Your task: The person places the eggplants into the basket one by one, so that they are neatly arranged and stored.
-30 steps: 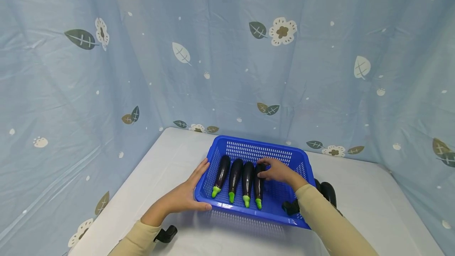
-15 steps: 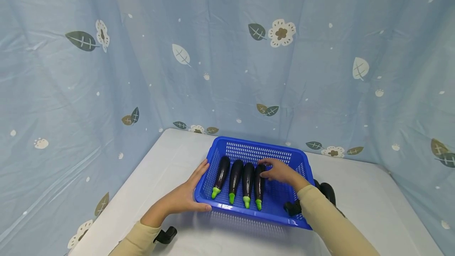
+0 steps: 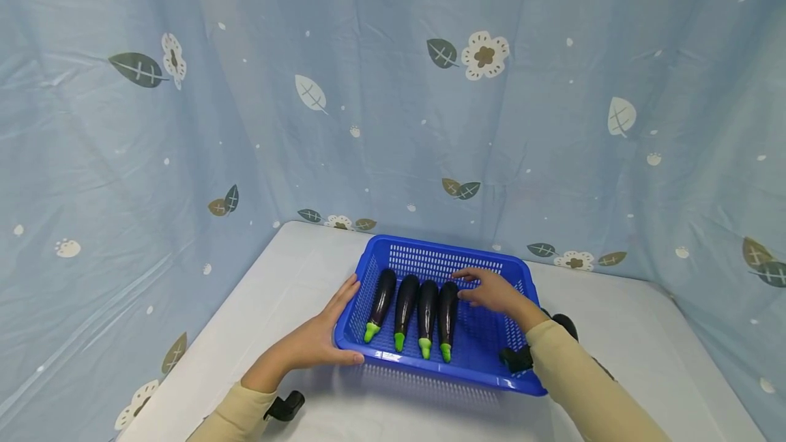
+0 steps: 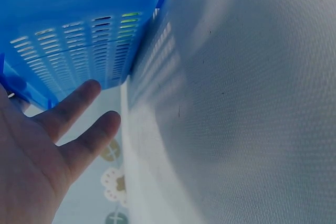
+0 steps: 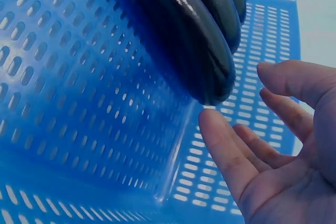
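Inside a blue plastic basket (image 3: pixel 424 375), several dark purple eggplants with green stem ends lie side by side, stems toward me. The rightmost eggplant (image 3: pixel 447 312) has my right hand (image 3: pixel 494 292) just beside its rounded far end. In the right wrist view that hand (image 5: pixel 289 177) holds nothing, its fingers spread a small gap from the eggplant (image 5: pixel 184 40). My left hand (image 3: pixel 310 343) rests against the basket's left corner, thumb at the front rim. Two fingers (image 4: pixel 94 135) of it stretch out straight beside the slotted wall (image 4: pixel 79 40) in the left wrist view.
More eggplants (image 3: pixel 565 325) lie on the white table (image 3: pixel 638 346) right of the basket, partly behind my right forearm. A blue patterned curtain (image 3: pixel 393 121) hangs behind the table and along its sides. Dark wrist-camera mounts (image 3: pixel 286 406) sit at my wrists.
My right hand has let go of the rightmost eggplant and moved slightly right and away from it. That eggplant lies beside the others. The left hand stays at the basket's corner.
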Motion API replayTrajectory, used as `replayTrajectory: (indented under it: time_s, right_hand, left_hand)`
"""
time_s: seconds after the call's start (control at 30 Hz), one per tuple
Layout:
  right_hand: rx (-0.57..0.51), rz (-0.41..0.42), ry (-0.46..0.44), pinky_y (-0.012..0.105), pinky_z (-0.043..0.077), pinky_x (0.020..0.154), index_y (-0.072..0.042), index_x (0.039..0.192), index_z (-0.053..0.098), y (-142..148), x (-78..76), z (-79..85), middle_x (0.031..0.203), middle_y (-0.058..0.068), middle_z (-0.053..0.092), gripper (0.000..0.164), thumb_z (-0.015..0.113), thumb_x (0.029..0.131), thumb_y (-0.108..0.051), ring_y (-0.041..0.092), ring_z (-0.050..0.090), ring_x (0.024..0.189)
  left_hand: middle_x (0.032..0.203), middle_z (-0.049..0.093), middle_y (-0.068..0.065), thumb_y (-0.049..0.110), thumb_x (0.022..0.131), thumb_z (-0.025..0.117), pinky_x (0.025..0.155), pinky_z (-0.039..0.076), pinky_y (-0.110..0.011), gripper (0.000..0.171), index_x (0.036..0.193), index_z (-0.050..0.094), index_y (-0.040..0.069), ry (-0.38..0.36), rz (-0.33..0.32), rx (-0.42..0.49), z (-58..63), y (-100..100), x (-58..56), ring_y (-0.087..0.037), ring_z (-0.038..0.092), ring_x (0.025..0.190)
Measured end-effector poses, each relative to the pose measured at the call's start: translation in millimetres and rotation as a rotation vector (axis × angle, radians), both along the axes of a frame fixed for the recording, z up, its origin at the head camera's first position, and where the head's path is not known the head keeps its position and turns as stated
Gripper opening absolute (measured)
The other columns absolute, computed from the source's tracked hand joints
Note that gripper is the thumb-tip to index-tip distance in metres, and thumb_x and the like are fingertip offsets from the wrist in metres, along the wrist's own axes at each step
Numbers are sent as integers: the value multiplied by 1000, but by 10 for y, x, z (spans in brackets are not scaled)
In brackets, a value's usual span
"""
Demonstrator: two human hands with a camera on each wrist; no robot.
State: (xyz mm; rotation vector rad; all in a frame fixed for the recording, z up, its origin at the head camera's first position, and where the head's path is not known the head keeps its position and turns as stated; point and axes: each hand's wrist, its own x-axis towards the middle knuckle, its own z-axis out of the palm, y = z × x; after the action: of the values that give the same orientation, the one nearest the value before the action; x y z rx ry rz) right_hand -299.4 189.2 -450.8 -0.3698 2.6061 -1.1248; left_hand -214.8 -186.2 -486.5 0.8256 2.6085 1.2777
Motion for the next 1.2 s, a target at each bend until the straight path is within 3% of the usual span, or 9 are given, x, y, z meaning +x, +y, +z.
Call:
replayTrajectory:
  time_s: [0.4, 0.77, 1.2]
  right_hand:
    - [-23, 5, 49, 40, 60, 80, -3, 138, 61, 167, 49, 97, 135, 26, 59, 42, 66, 97, -13, 30, 69, 105]
    - [-121, 18, 80, 44, 60, 80, 1, 145, 52, 360, 96, 202, 134, 32, 57, 48, 64, 101, -14, 42, 68, 105]
    - [-109, -28, 117, 49, 59, 84, 1, 147, 49, 563, 135, 311, 137, 31, 55, 50, 61, 103, -19, 43, 66, 109]
  left_hand:
    - [172, -6, -2, 46, 75, 88, 109, 34, -65, 126, 165, 4, 22, 9, 7, -3, -10, -9, -7, -41, 14, 153]
    - [172, -7, 1, 47, 75, 88, 109, 34, -65, 126, 165, 4, 23, 17, 4, -6, -37, -4, -20, -40, 15, 153]
    - [172, -5, -5, 47, 74, 88, 108, 35, -66, 127, 165, 3, 22, 20, 3, -10, -41, -9, -23, -41, 15, 152]
